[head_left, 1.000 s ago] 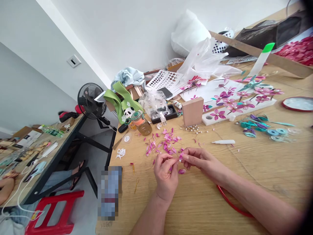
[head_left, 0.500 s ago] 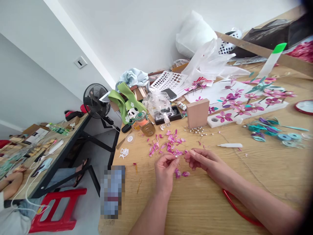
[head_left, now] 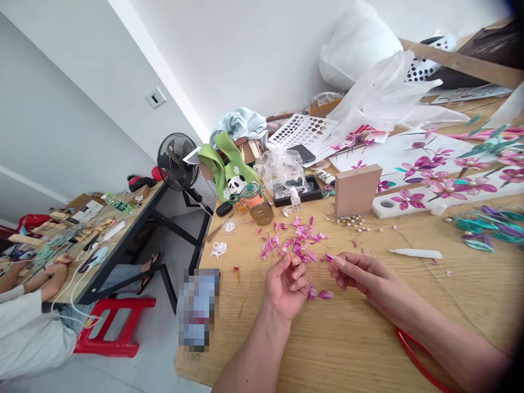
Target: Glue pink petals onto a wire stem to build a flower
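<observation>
My left hand [head_left: 287,286] is turned palm up over the wooden table, thumb and forefinger pinched together and the other fingers curled. What its fingertips hold is too small to make out. Just to the right, my right hand [head_left: 358,274] pinches a small magenta petal [head_left: 329,257] between thumb and forefinger. Behind both hands lies a scattered heap of pink-purple petals [head_left: 303,232]. A few loose petals [head_left: 325,295] rest on the wood between the hands. Thin stems with pearl beads [head_left: 352,221] lie farther back, by an upright wooden block [head_left: 357,191].
A white foam strip [head_left: 385,208] holds finished purple flowers [head_left: 410,199] at the right. A white pen-like tool [head_left: 416,253] lies nearer. A lidded jar [head_left: 260,210] and a small bottle [head_left: 295,199] stand behind the petals. A red cord [head_left: 413,352] curves under my right forearm.
The view has swung left, shifting everything rightward. My hands have moved apart slightly; my left hand has rolled palm up, and the petal in my right fingers shows more plainly.
</observation>
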{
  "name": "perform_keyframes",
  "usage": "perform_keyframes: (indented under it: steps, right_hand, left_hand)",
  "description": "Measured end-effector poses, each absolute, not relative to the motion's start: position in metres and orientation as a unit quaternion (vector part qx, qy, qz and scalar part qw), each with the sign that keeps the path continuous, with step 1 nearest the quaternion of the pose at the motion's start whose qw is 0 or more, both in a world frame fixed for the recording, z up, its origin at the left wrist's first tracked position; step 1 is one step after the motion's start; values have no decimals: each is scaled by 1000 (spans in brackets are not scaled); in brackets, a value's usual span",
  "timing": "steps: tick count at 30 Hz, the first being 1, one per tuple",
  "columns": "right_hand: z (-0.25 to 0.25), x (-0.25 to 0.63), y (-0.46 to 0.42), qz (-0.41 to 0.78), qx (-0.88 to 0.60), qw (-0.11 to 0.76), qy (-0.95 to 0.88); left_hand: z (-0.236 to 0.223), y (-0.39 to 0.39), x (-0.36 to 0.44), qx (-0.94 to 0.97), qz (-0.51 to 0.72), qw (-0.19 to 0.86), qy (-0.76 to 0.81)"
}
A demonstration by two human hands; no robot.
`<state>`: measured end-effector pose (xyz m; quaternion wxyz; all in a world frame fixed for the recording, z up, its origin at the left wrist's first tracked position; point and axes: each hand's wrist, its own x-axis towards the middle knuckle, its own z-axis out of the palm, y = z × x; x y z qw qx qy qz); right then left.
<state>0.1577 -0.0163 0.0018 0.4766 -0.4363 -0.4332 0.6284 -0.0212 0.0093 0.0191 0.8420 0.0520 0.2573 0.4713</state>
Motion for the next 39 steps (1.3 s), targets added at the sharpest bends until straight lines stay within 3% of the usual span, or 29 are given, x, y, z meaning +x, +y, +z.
perform_keyframes:
  steps: [10, 12, 17, 20, 34, 39]
  right_hand:
    - [5, 158, -16, 630, -430, 483, -431]
    - [6, 158, -16, 640, -417, 492, -418]
    - [10, 159, -17, 661, -387, 518, -380]
    - [12, 158, -17, 669, -382, 515, -377]
    - [17, 157, -19, 655, -384, 477, -442]
    - [13, 159, -17, 642, -390, 504, -426]
  left_hand:
    - [20, 4, -16, 191, 489, 786, 326]
    - [20, 0, -15, 329, 508, 700, 380]
    - [19, -5, -17, 680, 527, 299, 414]
    - [17, -6, -18, 742, 516, 187, 386]
    - [11, -7, -12, 803, 472, 127, 340]
    - [11, -4, -14, 785, 495, 136, 347]
